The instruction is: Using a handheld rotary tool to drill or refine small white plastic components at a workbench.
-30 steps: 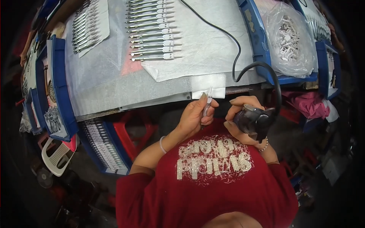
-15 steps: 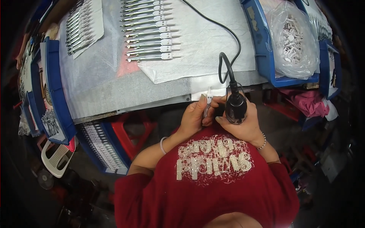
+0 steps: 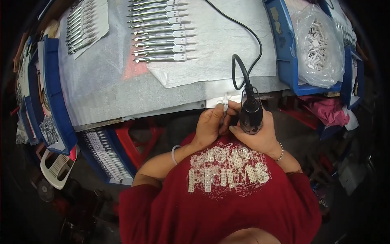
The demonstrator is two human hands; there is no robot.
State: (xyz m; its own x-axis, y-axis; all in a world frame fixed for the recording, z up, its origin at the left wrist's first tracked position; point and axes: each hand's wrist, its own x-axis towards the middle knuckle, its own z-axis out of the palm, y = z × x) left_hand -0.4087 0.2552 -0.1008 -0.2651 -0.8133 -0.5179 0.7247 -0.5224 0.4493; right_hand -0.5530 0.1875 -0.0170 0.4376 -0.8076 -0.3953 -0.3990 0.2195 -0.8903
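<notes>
At the table's near edge my left hand is closed around a drawing compass, its white head pointing away from me. The compass's metal legs are mostly hidden by my fingers. Wrapped round a black corded electric screwdriver, my right hand is close beside the left, its fingertips near the white head. The screwdriver's tip is hidden beneath its body. Farther off, several similar compasses lie in a row on a white sheet.
More compasses lie at the far left. A blue bin on the right holds a clear bag of small white parts. The black cord runs across the sheet. Below the table's left side are a red stool and a blue crate.
The view has shifted slightly. Both hands keep their hold on the compass and the screwdriver, staying close together at the table edge.
</notes>
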